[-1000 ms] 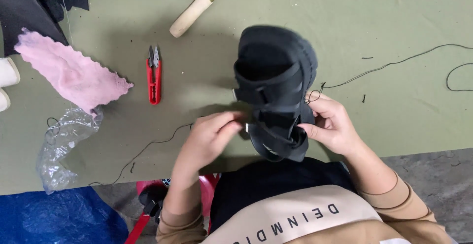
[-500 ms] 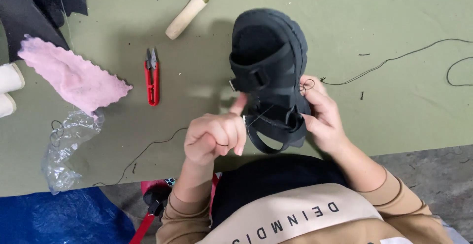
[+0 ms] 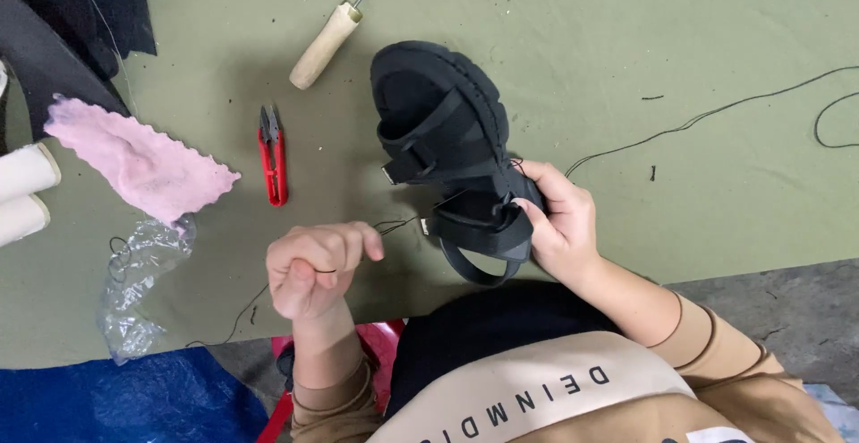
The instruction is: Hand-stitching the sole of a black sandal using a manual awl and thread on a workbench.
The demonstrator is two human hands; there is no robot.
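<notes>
A black strapped sandal [image 3: 443, 130] lies toe-away on the green table cover [image 3: 626, 40]. My right hand [image 3: 559, 224] grips its heel end and rear strap. My left hand [image 3: 313, 264] is closed in a fist to the left of the sandal, pinching a thin black thread [image 3: 398, 225] that runs taut from the fist to the sandal's strap. Whether a needle is in the fist cannot be seen.
Red thread snips [image 3: 274, 157] lie left of the sandal. A wooden-handled awl [image 3: 327, 42] lies above them. A pink cloth [image 3: 134, 161] and crumpled clear plastic [image 3: 134, 282] sit at the left. Loose black thread [image 3: 716, 112] trails at the right. Blue sheet [image 3: 107, 403] below.
My left hand has pulled away from the sandal to the left and down, drawing the thread out. The sandal has shifted slightly and my right hand stays on its heel.
</notes>
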